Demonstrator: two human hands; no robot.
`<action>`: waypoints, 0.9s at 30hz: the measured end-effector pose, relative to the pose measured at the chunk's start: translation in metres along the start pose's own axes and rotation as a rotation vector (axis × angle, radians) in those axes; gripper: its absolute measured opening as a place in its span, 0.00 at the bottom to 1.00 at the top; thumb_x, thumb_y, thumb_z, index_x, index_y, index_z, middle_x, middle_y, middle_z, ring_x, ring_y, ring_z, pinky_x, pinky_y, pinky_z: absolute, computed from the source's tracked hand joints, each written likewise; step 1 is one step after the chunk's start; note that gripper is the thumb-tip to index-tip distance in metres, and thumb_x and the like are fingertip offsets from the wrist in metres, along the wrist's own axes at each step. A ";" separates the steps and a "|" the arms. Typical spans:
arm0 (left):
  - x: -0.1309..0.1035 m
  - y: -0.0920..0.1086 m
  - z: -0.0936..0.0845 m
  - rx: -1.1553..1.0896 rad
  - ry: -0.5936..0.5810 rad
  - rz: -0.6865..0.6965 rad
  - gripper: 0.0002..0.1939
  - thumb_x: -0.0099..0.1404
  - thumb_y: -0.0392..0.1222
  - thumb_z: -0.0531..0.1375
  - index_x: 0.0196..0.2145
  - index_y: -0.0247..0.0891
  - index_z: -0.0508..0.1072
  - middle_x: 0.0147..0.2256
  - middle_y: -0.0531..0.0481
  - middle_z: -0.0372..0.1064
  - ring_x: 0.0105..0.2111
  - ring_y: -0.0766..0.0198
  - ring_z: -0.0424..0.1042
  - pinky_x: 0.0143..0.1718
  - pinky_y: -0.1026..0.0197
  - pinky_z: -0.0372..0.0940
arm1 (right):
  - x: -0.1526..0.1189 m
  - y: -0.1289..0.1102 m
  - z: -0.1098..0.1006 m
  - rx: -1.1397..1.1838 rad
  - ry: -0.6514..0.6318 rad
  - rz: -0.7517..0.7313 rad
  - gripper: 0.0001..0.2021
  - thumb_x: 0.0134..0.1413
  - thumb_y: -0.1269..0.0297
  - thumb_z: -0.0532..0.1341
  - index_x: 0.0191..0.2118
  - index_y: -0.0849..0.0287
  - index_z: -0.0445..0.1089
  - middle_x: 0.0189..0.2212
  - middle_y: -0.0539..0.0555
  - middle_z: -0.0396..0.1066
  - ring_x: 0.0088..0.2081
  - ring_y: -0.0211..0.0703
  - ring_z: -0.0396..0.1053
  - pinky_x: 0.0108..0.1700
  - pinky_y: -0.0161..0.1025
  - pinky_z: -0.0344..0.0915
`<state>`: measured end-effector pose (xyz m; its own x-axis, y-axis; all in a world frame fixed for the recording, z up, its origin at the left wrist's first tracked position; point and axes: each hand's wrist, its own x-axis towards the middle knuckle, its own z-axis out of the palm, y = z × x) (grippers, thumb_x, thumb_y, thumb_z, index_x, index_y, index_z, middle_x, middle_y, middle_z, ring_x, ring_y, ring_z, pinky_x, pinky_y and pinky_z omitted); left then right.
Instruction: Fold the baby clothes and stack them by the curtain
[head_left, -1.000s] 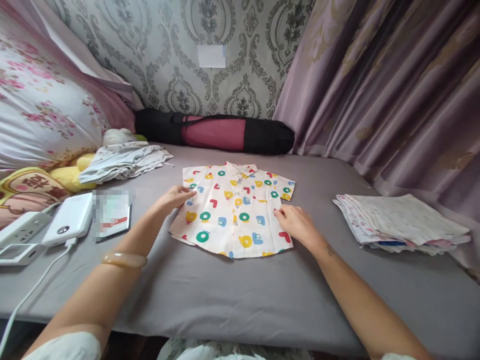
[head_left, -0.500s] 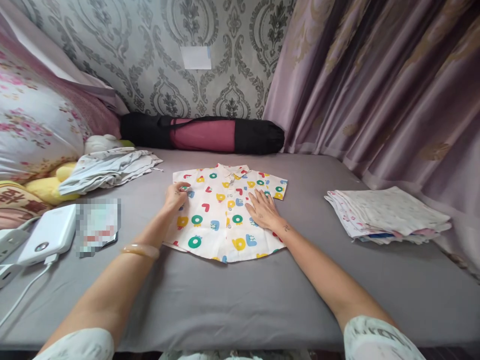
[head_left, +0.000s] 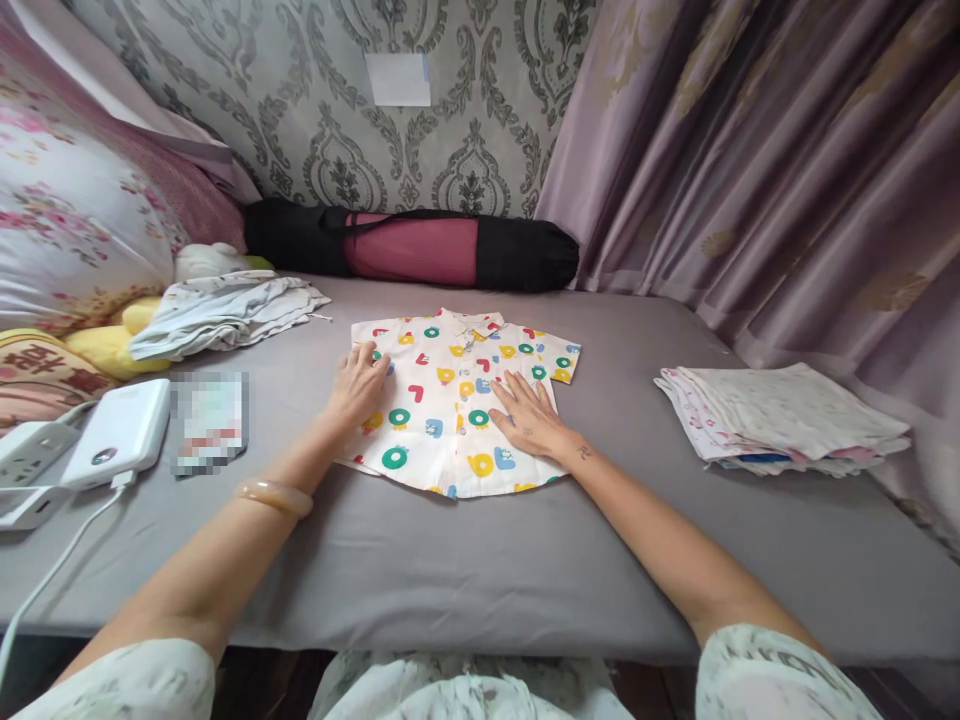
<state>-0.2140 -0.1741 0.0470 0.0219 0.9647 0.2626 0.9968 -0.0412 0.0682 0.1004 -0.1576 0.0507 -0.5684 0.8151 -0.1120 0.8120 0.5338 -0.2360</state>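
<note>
A small white short-sleeved shirt [head_left: 427, 440] lies spread out, front up, with its collar toward the wall. Red, yellow, green and blue shapes are printed all over it. My left hand [head_left: 361, 388] rests on the shirt's left side just below the sleeve, fingers extended over the cloth and slightly bent. On the right half of the front, my right hand [head_left: 529, 415] lies flat with its fingers spread. Neither hand grips the fabric.
Folded clothes [head_left: 787, 415] are stacked on the grey sheet [head_left: 480, 580] at the right. To the left are crumpled pale clothing [head_left: 225, 315], a white power bank [head_left: 120, 430] with a cable, a power strip [head_left: 34, 455] and a blurred-out item [head_left: 211, 420]. A black-and-red bag [head_left: 412, 248] lies along the wall.
My left hand has gone from bent, pinched-looking fingers at the shirt's edge to lying over the cloth. My right hand stays flat on the front. The view has tilted down slightly.
</note>
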 end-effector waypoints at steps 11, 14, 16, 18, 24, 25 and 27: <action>-0.072 0.056 -0.031 -0.289 -0.476 0.376 0.42 0.65 0.69 0.44 0.68 0.39 0.49 0.69 0.42 0.40 0.68 0.48 0.38 0.67 0.46 0.36 | -0.053 -0.043 -0.002 0.054 -0.165 -0.208 0.34 0.66 0.43 0.39 0.71 0.54 0.39 0.71 0.58 0.29 0.70 0.52 0.25 0.66 0.60 0.25; -0.074 0.051 -0.030 -0.280 -0.504 0.366 0.46 0.62 0.72 0.47 0.69 0.41 0.46 0.70 0.43 0.35 0.69 0.48 0.34 0.67 0.45 0.32 | -0.069 -0.052 -0.003 0.053 -0.179 -0.241 0.32 0.66 0.45 0.42 0.70 0.53 0.41 0.71 0.57 0.30 0.70 0.54 0.26 0.66 0.61 0.26; -0.074 0.048 -0.029 -0.279 -0.516 0.366 0.48 0.61 0.72 0.48 0.69 0.41 0.44 0.70 0.42 0.33 0.69 0.47 0.32 0.67 0.44 0.31 | -0.079 -0.058 -0.004 0.058 -0.189 -0.259 0.32 0.66 0.46 0.44 0.70 0.52 0.42 0.71 0.57 0.31 0.70 0.55 0.26 0.66 0.61 0.26; -0.073 0.046 -0.029 -0.283 -0.546 0.362 0.49 0.60 0.73 0.49 0.69 0.41 0.44 0.70 0.41 0.32 0.69 0.46 0.32 0.66 0.43 0.31 | -0.089 -0.063 -0.004 0.066 -0.193 -0.273 0.32 0.66 0.47 0.46 0.70 0.51 0.42 0.71 0.56 0.32 0.70 0.56 0.27 0.66 0.62 0.27; -0.064 0.056 -0.033 -0.373 -0.499 0.353 0.35 0.67 0.65 0.48 0.65 0.44 0.56 0.67 0.42 0.47 0.67 0.48 0.44 0.65 0.43 0.43 | -0.117 -0.080 -0.010 0.104 -0.188 -0.321 0.33 0.64 0.47 0.50 0.70 0.52 0.44 0.70 0.57 0.35 0.70 0.58 0.31 0.66 0.62 0.29; -0.062 0.060 -0.032 -0.385 -0.478 0.360 0.32 0.69 0.62 0.45 0.64 0.44 0.57 0.67 0.43 0.49 0.67 0.49 0.45 0.65 0.44 0.43 | -0.119 -0.082 -0.013 0.113 -0.185 -0.343 0.32 0.64 0.47 0.51 0.69 0.52 0.47 0.70 0.58 0.37 0.70 0.57 0.33 0.67 0.61 0.31; -0.058 0.071 -0.029 -0.381 -0.458 0.391 0.29 0.72 0.57 0.41 0.65 0.44 0.56 0.67 0.45 0.49 0.68 0.52 0.43 0.66 0.44 0.41 | -0.121 -0.082 -0.022 0.152 -0.183 -0.397 0.27 0.65 0.49 0.50 0.66 0.52 0.56 0.68 0.56 0.48 0.68 0.54 0.44 0.67 0.55 0.39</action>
<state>-0.1469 -0.2409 0.0647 0.4860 0.8694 -0.0888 0.8150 -0.4141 0.4053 0.1050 -0.2949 0.1047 -0.8565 0.4939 -0.1497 0.5060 0.7466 -0.4320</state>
